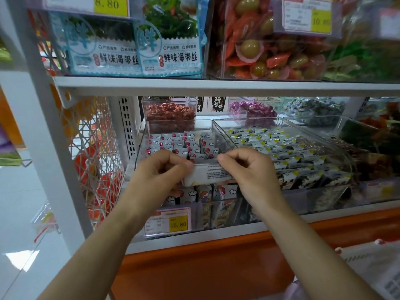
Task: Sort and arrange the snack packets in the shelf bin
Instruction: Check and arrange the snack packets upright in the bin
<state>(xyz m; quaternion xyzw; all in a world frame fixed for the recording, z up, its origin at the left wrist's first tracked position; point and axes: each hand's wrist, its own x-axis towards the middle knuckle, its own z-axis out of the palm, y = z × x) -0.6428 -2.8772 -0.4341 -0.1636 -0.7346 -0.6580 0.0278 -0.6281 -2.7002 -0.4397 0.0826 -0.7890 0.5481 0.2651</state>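
Facing the white shelf (pixel 216 85), you have the clear shelf bin (pixel 141 144) straight ahead near its left end. A second clear bin (pixel 281 119) of black-and-yellow packets (pixel 281 148) sits just beside it on the right. Rows of white snack packets (pixel 179 144) with red dots stand upright towards the back of the shelf bin, and more stand against its front wall. Your left hand (pixel 160 169) and right hand (pixel 249 169) are apart over the bin's front part. Each pinches one end of a single white packet (pixel 207 175), its printed back towards you. A price tag (pixel 167 221) reading 15.80 hangs on the bin's front.
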